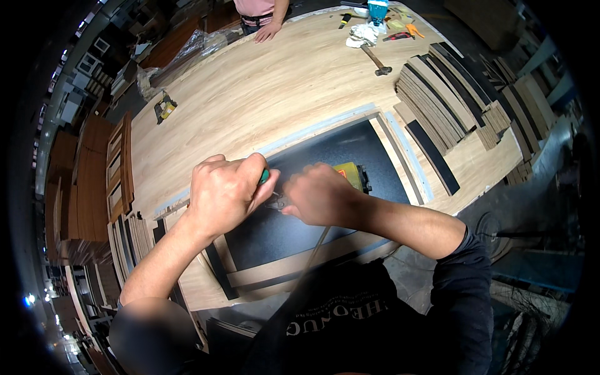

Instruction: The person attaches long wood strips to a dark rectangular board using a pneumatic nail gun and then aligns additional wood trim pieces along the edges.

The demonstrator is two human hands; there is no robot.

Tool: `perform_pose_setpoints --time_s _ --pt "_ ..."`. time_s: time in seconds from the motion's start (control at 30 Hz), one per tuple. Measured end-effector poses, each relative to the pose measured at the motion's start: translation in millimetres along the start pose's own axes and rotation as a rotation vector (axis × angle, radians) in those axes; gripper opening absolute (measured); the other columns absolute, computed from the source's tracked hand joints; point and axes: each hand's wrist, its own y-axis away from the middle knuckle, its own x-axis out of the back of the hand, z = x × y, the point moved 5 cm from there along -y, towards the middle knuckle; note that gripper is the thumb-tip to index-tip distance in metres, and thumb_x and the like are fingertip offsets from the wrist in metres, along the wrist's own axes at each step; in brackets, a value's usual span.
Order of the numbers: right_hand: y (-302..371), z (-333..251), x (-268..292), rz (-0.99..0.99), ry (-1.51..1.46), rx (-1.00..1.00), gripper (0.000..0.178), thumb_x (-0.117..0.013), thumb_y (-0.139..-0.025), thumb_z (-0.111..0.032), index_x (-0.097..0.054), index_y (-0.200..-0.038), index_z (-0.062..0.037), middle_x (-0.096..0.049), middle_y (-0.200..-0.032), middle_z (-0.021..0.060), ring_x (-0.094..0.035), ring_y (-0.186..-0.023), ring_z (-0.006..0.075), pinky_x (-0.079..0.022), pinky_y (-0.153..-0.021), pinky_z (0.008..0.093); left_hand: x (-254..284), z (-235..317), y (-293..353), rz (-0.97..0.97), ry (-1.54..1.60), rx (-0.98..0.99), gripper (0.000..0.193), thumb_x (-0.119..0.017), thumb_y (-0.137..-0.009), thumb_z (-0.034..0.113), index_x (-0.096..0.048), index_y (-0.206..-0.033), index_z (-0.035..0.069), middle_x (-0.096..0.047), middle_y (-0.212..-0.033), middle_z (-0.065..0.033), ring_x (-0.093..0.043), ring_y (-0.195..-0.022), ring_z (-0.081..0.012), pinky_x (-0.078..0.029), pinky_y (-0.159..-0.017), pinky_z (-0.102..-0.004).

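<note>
My left hand (222,190) is closed round a green-handled tool (264,177); most of it is hidden, and it looks like a screwdriver. Its tip end points toward a metal nose piece (277,201) between my hands. Blurred by motion, my right hand (325,195) is wrapped over a yellow nail gun (347,170), whose black end cap sticks out on the far side. A thin hose (317,247) runs down from beneath that hand. Under both hands lies a dark panel (269,240) inside a frame of wooden strips (381,128).
Stacked curved wooden strips (431,103) stand at the right of the wood-grain tabletop (250,94). A hammer (378,64), a white cloth (362,35) and a blue container (377,11) are at the far right. Another nail gun (165,108) lies far left. A person's hand (269,31) rests on the far edge.
</note>
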Motion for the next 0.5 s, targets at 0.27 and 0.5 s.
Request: perform_pose_setpoints --time_s 0.27,0.5 --pt "0.8 0.7 -2.4 0.018 -0.013 0.026 0.033 -0.063 -0.083 -0.041 -0.060 -0.078 -0.0081 -0.060 -0.069 0.0076 -0.059 -0.070 0.0242 -0.044 -0.071 0.0362 0.7 0.3 -0.8 -0.002 0.024 -0.034 0.026 -0.072 -0.079 0.018 -0.050 -0.067 0.009 -0.051 -0.048 -0.0056 -0.051 -0.042 -0.0231 -0.039 -0.046 -0.0316" --pt "-3.5 0.0 -1.2 -0.105 -0.010 -0.013 0.033 -0.062 -0.084 -0.041 -0.060 -0.076 -0.0083 -0.060 -0.067 0.0076 -0.060 -0.068 0.0246 -0.044 -0.067 0.0367 1.1 0.7 -0.6 0.008 0.030 -0.054 0.026 -0.073 -0.078 0.016 -0.050 -0.067 0.009 -0.049 -0.047 -0.0050 -0.051 -0.042 -0.0226 -0.038 -0.046 -0.0314"
